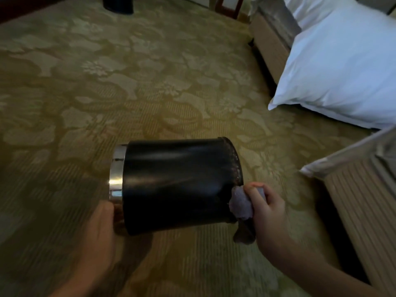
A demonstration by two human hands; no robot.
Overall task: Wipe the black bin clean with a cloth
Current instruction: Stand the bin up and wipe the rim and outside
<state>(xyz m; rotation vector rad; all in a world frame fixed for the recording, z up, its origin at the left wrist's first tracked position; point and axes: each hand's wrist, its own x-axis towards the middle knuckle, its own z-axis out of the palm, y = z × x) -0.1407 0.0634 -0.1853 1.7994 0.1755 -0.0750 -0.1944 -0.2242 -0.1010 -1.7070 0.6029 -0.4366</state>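
Observation:
The black bin (177, 183) lies on its side in the air above the carpet, its silver rim (116, 174) pointing left and its base to the right. My left hand (100, 230) grips the bin at the rim end, low on the near side. My right hand (266, 213) holds a bunched purple-grey cloth (241, 203) and presses it against the lower right edge of the bin's base. A tail of the cloth hangs below that hand.
Patterned olive carpet (128, 82) covers the floor. A white pillow (340, 71) leans on a bed base at the right, and a second bed corner (353, 179) stands near my right arm. A dark object (117, 4) sits on the floor at the far top.

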